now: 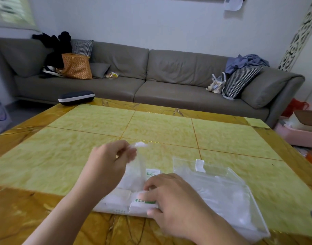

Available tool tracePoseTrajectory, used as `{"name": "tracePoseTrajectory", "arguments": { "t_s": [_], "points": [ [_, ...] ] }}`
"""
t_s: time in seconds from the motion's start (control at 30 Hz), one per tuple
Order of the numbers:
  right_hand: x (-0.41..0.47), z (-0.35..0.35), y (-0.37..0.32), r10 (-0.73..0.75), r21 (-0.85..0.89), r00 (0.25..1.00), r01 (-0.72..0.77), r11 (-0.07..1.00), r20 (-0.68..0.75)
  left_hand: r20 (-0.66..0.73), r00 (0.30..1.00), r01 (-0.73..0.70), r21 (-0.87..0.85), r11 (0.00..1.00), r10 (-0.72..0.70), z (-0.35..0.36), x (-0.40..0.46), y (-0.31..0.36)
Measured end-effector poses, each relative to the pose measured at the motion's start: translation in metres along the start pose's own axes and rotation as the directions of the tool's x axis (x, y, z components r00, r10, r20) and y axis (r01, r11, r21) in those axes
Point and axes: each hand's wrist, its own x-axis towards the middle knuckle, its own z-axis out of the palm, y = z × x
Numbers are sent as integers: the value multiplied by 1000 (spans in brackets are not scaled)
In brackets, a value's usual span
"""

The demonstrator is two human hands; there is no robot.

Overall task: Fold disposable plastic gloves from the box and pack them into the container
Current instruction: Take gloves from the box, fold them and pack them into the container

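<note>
A white glove box (116, 202) with green print lies flat on the yellow table (80, 138) near its front edge. My right hand (172, 197) rests on the box's right end, fingers curled over its top. Above the box, my left hand (109, 160) pinches a thin clear plastic glove (137, 165), which stretches from the fingers down to the box. A clear plastic container (222, 188) with a white tab on its far rim stands just right of the box, touching my right hand's side.
A dark oval case (76, 97) sits at the table's far left corner. A grey sofa (151, 80) with bags and cushions runs behind the table. A pink bin (296, 135) stands on the floor to the right.
</note>
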Motion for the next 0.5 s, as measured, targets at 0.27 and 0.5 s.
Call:
{"name": "tracePoseTrajectory", "arguments": {
  "t_s": [0.27, 0.5],
  "points": [
    [-2, -8, -6, 8, 21, 1000, -7, 1000, -13, -205, 941, 85, -628, 773, -270, -24, 1, 31],
    [-10, -14, -5, 204, 325, 971, -153, 933, -128, 58, 915, 244, -867, 434, -399, -23, 1, 43]
  ]
}}
